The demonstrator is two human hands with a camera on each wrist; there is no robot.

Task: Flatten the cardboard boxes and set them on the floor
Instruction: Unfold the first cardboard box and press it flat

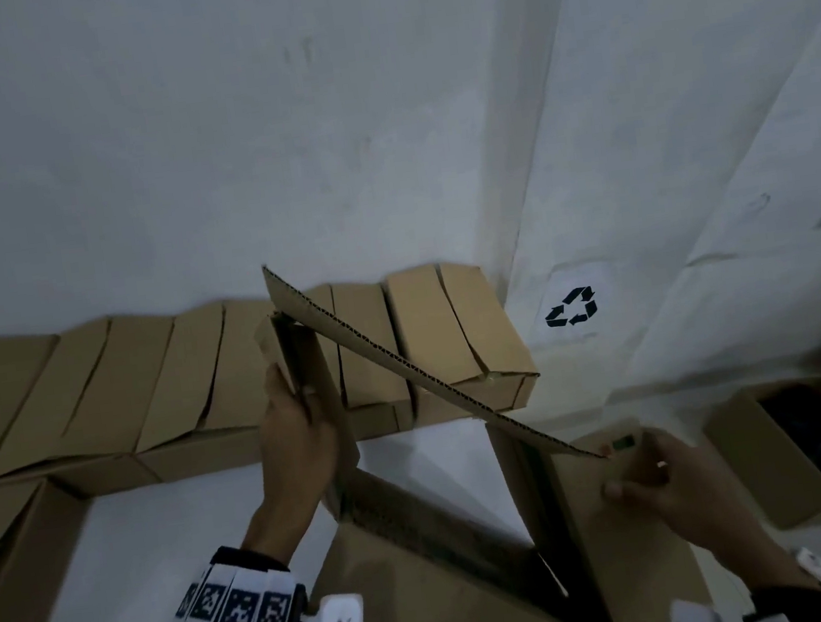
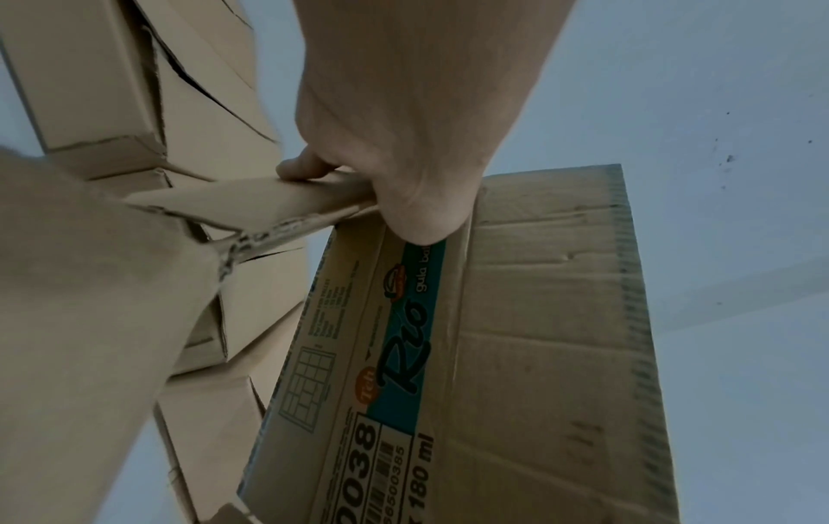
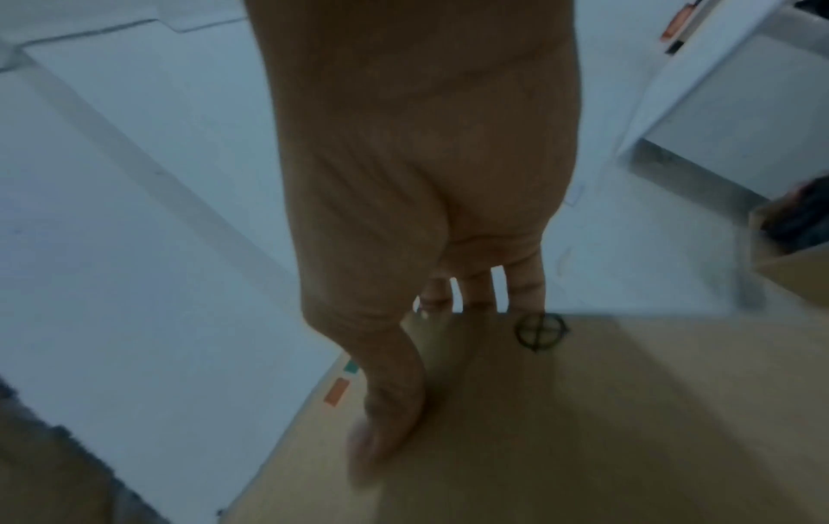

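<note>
I hold a large brown cardboard box (image 1: 432, 592) in the air in front of me, opened out, with one long flap running diagonally across the head view. My left hand (image 1: 300, 438) grips its left end flap. In the left wrist view, that left hand (image 2: 404, 141) has its thumb on the printed box (image 2: 538, 336) panel and its fingers curled over a folded flap. My right hand (image 1: 662, 481) pinches the right end panel. The right wrist view, which is blurred, shows my right hand (image 3: 426, 212) with its thumb on the near face of the box (image 3: 583, 425) and its fingers over the edge.
A row of closed brown boxes (image 1: 199, 378) lines the white wall. Another box (image 1: 10, 566) sits at the lower left. At the right stands an open box with dark contents (image 1: 818, 447). A recycling sign (image 1: 571, 307) marks the white surface by the corner.
</note>
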